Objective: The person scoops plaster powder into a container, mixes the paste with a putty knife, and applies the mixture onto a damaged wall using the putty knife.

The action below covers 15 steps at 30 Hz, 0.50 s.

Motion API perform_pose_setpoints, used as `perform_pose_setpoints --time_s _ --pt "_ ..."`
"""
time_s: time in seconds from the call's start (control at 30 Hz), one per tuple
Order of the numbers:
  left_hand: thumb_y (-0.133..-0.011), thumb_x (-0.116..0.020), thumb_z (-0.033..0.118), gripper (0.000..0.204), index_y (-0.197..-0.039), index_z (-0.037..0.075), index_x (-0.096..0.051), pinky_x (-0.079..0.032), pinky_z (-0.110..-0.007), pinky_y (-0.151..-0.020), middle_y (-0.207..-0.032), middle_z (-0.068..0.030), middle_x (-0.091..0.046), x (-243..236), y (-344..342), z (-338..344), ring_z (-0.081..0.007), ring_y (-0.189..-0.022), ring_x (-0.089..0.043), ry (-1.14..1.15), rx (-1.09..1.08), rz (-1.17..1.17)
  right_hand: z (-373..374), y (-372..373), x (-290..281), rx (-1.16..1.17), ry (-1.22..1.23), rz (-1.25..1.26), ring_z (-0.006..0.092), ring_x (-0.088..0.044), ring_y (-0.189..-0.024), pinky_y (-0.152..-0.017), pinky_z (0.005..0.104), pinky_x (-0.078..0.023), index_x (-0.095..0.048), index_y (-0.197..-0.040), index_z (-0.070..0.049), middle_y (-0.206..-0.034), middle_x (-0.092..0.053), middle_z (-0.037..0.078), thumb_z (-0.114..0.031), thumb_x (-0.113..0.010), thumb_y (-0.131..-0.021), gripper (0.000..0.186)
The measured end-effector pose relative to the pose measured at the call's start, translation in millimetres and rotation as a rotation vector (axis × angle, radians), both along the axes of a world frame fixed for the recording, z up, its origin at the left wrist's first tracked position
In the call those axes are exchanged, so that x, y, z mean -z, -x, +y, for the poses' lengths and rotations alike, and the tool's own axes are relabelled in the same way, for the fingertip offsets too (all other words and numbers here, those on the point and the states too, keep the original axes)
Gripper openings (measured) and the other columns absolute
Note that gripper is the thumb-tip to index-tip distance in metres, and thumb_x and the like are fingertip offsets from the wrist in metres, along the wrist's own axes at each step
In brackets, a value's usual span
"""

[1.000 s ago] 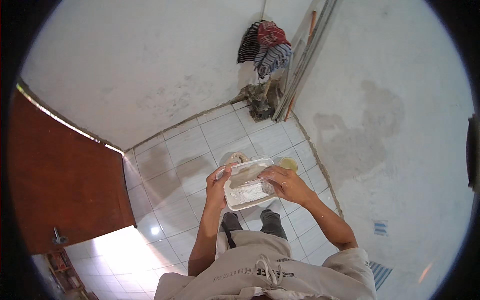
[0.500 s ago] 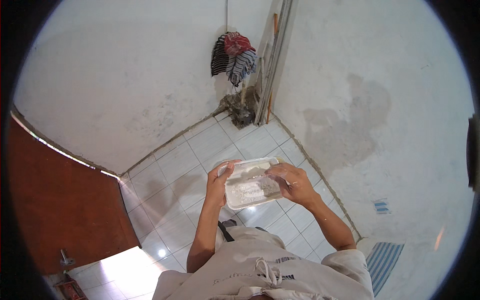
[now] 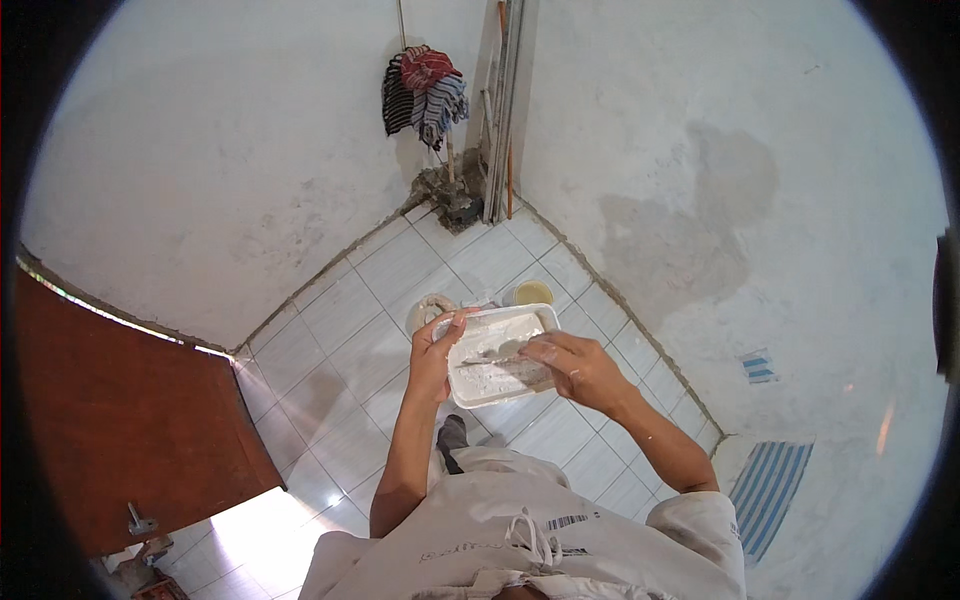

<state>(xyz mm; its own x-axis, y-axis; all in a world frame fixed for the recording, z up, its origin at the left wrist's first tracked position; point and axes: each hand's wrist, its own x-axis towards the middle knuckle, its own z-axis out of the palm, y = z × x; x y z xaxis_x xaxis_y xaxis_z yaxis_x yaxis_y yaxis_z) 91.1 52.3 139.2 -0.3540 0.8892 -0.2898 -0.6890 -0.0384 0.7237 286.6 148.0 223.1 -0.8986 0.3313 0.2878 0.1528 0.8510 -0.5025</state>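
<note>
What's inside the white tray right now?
Uneven whitish material is spread inside the white tray. The right hand covers part of the tray's right side, so whatever lies beneath there can't be seen.

Cloths [image 3: 432,92] are hanging above the far corner of the tiled floor [image 3: 400,262], long poles [image 3: 502,110] standing alongside.

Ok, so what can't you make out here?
Head view:
Whether the right hand grips anything over the white rectangular plastic tray: hidden by the hand itself.
Base of the round, yellowish container: blocked by the tray.
Full outline of the beige, ring-shaped thing: partly covered by the left hand.
Left side of the reddish-brown door: cut off by the lens's dark rim.
</note>
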Motion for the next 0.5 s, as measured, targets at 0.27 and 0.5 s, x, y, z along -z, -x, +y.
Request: perform_pose_setpoints --time_s 0.27,0.5 --pt "-0.093 -0.059 0.015 0.025 -0.111 -0.001 -0.066 -0.055 -0.029 -0.072 -0.100 -0.0104 -0.068 11.2 -46.5 -5.5 -0.0161 -0.086 -0.066 0.013 0.066 -0.016 -19.8 -56.7 -13.9 0.065 0.010 0.064 0.0280 -0.067 -0.080 -0.068 0.0356 -0.057 -0.062 -0.110 -0.013 -0.100 -0.066 0.007 0.007 -0.067 -0.064 0.050" --pt "-0.094 -0.060 0.018 0.027 -0.112 -0.002 -0.065 -0.055 -0.030 -0.074 -0.099 -0.0103 -0.068 2.6 -82.2 -1.4 -0.0160 -0.087 -0.065 0.001 0.146 -0.054 -42.5 -98.8 -12.9 0.122 0.073 -0.089 0.0273 -0.067 -0.079 -0.068 0.0356 -0.057 -0.060 -0.113 -0.014 -0.097 -0.066 0.008 0.011 -0.064 -0.064 0.055"
